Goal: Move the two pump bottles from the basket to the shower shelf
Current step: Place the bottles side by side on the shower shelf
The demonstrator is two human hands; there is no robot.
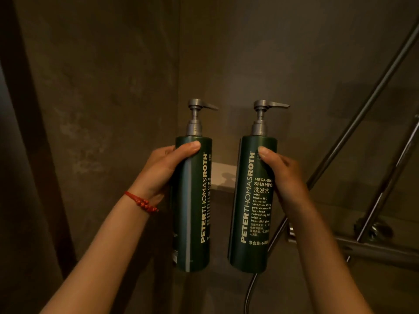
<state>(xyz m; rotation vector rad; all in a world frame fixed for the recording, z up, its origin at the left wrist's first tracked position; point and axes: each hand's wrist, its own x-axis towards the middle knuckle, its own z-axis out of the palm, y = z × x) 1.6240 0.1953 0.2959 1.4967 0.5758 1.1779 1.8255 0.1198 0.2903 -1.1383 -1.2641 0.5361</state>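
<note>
Two tall dark green pump bottles with grey pump heads are held upright in the air, side by side, in front of a shower corner. My left hand (162, 171) grips the left pump bottle (195, 214) near its top. My right hand (282, 177) grips the right pump bottle (247, 214), labelled shampoo, also near its top. Between and behind the bottles shows a pale corner shower shelf (223, 176), partly hidden by them. The basket is out of view.
Dark stone-like walls meet in a corner behind the bottles. Metal shower rails (362, 123) run diagonally at the right, with a horizontal bar (371, 248) below them. A shower hose (250, 291) hangs under the right bottle. A red bead bracelet (141, 201) circles my left wrist.
</note>
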